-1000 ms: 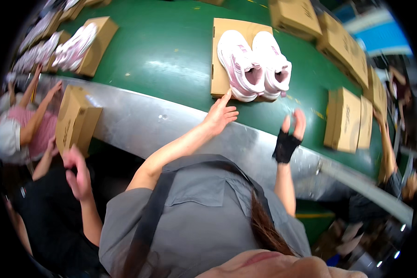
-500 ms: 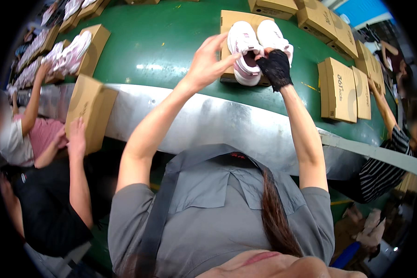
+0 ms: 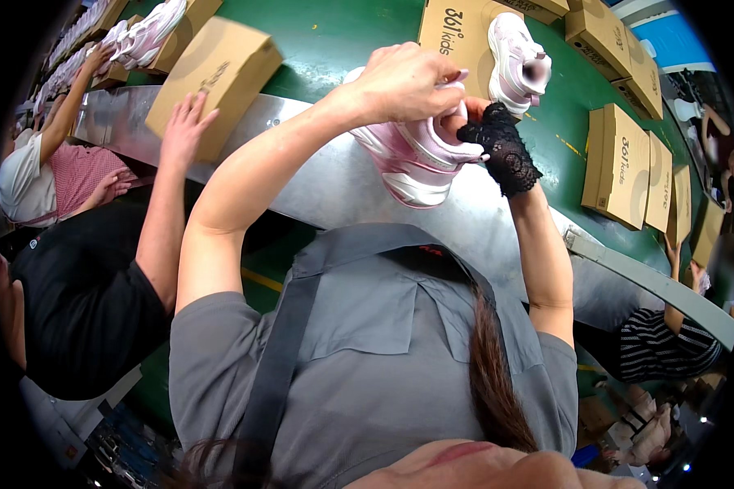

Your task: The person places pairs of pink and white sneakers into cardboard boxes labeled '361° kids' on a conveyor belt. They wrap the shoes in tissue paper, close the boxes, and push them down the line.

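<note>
A pink-and-white sneaker was gripped from above by the left hand and clasped by the lace-gloved right hand. Its mate was left on a cardboard shoebox.

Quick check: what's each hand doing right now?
Left hand: closed over the top of the pink-and-white sneaker.
Right hand, in a black lace glove: gripping the same sneaker.
</note>
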Action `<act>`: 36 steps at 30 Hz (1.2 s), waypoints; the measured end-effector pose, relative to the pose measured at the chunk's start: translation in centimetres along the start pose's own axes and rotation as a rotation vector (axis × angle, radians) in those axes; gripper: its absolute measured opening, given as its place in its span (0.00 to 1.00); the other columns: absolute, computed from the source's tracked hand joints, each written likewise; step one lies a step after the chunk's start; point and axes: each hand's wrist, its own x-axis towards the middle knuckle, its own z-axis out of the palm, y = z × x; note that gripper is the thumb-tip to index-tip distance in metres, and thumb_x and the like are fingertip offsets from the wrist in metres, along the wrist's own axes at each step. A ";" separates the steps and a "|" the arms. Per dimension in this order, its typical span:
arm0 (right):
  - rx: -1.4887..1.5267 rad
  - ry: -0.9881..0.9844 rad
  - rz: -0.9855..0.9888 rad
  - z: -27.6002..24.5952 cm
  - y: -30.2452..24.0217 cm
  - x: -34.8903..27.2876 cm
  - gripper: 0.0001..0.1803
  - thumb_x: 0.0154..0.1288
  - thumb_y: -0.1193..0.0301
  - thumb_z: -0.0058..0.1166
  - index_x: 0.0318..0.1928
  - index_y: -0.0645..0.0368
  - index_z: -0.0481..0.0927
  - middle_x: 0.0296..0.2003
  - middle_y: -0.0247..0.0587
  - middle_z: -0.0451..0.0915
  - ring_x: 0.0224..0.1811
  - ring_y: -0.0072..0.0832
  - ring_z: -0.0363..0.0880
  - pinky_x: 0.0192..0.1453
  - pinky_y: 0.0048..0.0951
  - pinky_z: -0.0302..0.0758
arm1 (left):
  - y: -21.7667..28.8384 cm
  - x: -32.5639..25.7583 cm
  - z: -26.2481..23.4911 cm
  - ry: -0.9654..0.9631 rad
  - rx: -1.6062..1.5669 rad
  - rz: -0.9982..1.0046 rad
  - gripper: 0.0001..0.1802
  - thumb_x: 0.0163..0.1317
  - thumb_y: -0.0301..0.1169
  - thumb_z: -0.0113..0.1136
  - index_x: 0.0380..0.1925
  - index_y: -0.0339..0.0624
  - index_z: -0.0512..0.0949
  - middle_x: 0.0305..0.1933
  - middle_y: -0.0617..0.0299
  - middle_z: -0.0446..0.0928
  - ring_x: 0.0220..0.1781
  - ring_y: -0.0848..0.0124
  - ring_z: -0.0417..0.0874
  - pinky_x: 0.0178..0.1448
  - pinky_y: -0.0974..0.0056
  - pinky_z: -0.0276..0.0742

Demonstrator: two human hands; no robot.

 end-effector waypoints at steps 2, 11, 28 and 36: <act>0.029 -0.018 0.055 0.3 0.4 0.3 0.15 0.50 0.67 0.55 0.36 0.66 0.76 0.27 0.34 0.76 0.28 0.17 0.71 0.34 0.19 0.68 | -0.7 -0.2 0.2 0.057 -0.041 -0.013 0.16 0.49 0.42 0.50 0.23 0.41 0.78 0.17 0.54 0.73 0.22 0.59 0.75 0.31 0.62 0.69; -0.716 0.748 -0.522 -6.9 -0.5 3.3 0.19 0.51 0.65 0.58 0.41 0.63 0.73 0.32 0.42 0.75 0.34 0.32 0.73 0.37 0.27 0.70 | -6.5 -7.4 0.5 0.123 -0.156 0.190 0.08 0.51 0.30 0.57 0.30 0.40 0.77 0.29 0.57 0.77 0.29 0.61 0.77 0.34 0.64 0.72; -0.577 -0.577 0.162 0.2 2.7 -3.3 0.36 0.41 0.68 0.58 0.56 0.57 0.65 0.50 0.44 0.71 0.50 0.33 0.70 0.56 0.29 0.64 | -4.7 -11.9 2.8 0.196 -0.097 -0.092 0.27 0.51 0.37 0.59 0.50 0.36 0.67 0.49 0.47 0.71 0.55 0.57 0.69 0.58 0.59 0.62; -1.478 0.357 -0.028 -4.0 8.8 5.4 0.33 0.48 0.71 0.53 0.58 0.53 0.59 0.57 0.45 0.60 0.60 0.39 0.57 0.54 0.58 0.57 | -5.4 -6.3 8.0 -0.651 -0.082 -0.209 0.30 0.55 0.49 0.51 0.45 0.31 0.69 0.47 0.40 0.69 0.51 0.50 0.70 0.54 0.56 0.65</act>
